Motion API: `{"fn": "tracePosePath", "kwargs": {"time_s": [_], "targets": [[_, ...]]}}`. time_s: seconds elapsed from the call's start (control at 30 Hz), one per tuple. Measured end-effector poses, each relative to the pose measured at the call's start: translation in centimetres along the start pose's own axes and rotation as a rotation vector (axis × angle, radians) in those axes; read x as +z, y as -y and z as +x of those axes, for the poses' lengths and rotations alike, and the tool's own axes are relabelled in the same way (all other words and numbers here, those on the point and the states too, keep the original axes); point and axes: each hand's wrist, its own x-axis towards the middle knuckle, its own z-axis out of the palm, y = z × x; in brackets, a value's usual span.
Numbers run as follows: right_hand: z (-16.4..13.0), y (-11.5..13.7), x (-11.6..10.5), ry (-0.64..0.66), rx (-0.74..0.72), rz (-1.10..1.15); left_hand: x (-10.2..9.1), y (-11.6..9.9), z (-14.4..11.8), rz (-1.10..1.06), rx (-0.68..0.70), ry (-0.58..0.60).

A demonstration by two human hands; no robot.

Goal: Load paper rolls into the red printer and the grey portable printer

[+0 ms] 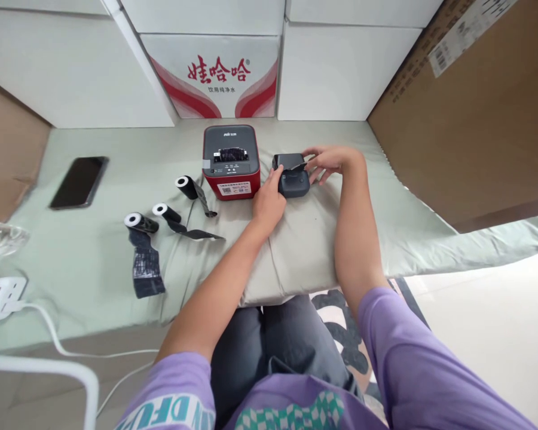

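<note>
The small dark printer [292,175] sits on a folded grey cushion [296,251] near the middle of the cloth-covered surface [94,263], just right of the red-and-grey printer [231,161]. The left hand [269,200] braces the small printer's left side, fingers curled against the casing. The right hand [330,161] reaches over its top, fingertips pinching at what looks like a lid or paper edge; the exact contact is too small to tell. To do this well, the left hand should steady the body firmly on the soft cushion while the right works gently. Three black rolls [161,218] lie toward the left, a phone [79,181] beyond them.
</note>
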Motion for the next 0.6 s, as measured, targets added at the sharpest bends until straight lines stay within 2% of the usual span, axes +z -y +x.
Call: {"fn": "tracePosePath", "kwargs": {"time_s": [0.17, 0.37, 0.53, 0.6], "targets": [[0.3, 0.1, 0.0, -0.002, 0.001, -0.016, -0.4, -0.3, 0.2, 0.030, -0.024, 0.016], [-0.1, 1.9, 0.2, -0.012, 0.093, -0.117, -0.2, -0.5, 0.2, 0.119, -0.031, 0.039], [-0.7, 1.4, 0.1, -0.013, 0.046, -0.101, 0.4, -0.5, -0.2, 0.155, -0.030, 0.025], [-0.7, 1.3, 0.0, -0.032, 0.070, -0.143, 0.5, -0.5, -0.3, 0.163, -0.021, 0.023]]}}
